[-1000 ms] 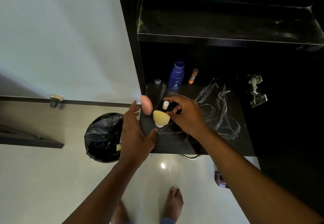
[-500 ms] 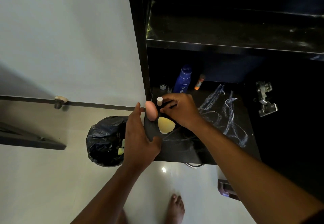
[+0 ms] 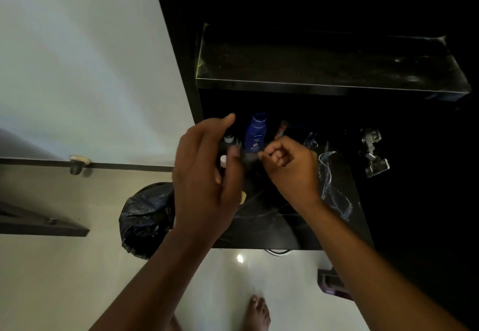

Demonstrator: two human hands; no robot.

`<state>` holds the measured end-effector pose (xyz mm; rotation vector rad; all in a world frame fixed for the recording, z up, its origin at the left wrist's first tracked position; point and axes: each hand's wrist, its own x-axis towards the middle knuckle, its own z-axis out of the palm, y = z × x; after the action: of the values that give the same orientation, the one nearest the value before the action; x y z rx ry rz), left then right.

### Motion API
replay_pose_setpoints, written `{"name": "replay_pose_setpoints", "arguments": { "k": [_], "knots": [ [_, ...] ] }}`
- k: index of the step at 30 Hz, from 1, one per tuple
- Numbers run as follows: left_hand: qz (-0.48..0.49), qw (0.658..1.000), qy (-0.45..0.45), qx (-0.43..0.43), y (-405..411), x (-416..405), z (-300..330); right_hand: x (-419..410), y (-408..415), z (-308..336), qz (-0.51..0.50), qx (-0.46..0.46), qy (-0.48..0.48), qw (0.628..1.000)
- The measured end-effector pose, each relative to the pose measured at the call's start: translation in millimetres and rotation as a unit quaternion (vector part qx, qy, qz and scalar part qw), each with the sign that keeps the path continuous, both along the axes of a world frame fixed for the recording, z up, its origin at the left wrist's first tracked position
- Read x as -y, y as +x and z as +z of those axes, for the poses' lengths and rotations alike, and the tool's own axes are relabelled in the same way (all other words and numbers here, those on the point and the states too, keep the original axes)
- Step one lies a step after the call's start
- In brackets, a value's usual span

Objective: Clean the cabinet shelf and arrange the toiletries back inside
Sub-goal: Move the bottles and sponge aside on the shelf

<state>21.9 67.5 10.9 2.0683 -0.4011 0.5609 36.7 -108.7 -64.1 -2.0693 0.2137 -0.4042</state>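
**Cabinet shelf streaked white, both hands up over the toiletries**

Cabinet shelf (image 3: 272, 221), a glossy black board, fills the centre right of the frame, with pale smeared streaks (image 3: 329, 183) curling across its right half. Above it, in the upper right, a second black shelf (image 3: 331, 71) sits dusty and bare-looking. Lower left of centre, a round bin lined with a black plastic bag (image 3: 145, 216) stands on the pale floor, just beside the cabinet's edge.

Left hand (image 3: 204, 175) is raised at mid-frame, fingers loosely spread and relaxed, gripping nothing that shows, and it covers the shelf's left front corner. Right hand (image 3: 290, 170) is just to its right, fingers curled in towards the thumb; whether it pinches anything I cannot tell, the spot is dark and blurred.

Behind the hands, at the back of the shelf, a blue plastic lotion bottle (image 3: 255, 133) stands upright. Far right, a silver metal door hinge (image 3: 373, 152) is fixed to the cabinet wall. A small orange tube (image 3: 281, 128) leans right of the bottle, a small dark jar with a pale lid (image 3: 228, 139) sits to its left, and a white-capped little bottle (image 3: 223, 160) peeks between the left fingers.
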Motion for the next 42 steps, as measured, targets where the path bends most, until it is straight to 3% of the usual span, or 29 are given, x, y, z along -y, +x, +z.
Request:
{"name": "replay_pose_setpoints", "arguments": {
  "k": [7,17,25,37,42],
  "knots": [
    [-0.030,0.979,0.181,-0.088,43.7,47.1,6.8,19.1,19.4,-3.8,-0.152,-0.026,-0.094,0.984],
    [-0.033,0.951,0.253,-0.175,75.0,59.9,-9.2,35.8,56.3,-23.3,-0.124,-0.130,-0.102,0.978],
    [-0.047,0.960,0.226,-0.156,76.9,52.0,-5.8,39.5,48.6,-22.2,-0.099,-0.107,-0.083,0.986],
    [-0.181,0.956,0.189,-0.136,26.6,28.2,20.2,34.5,-25.4,-15.7,-0.065,-0.059,0.069,0.994],
    [-0.231,0.947,0.187,-0.122,-6.8,10.2,27.8,30.8,-47.6,-17.8,-0.001,-0.064,0.044,0.997]
  ]
}}
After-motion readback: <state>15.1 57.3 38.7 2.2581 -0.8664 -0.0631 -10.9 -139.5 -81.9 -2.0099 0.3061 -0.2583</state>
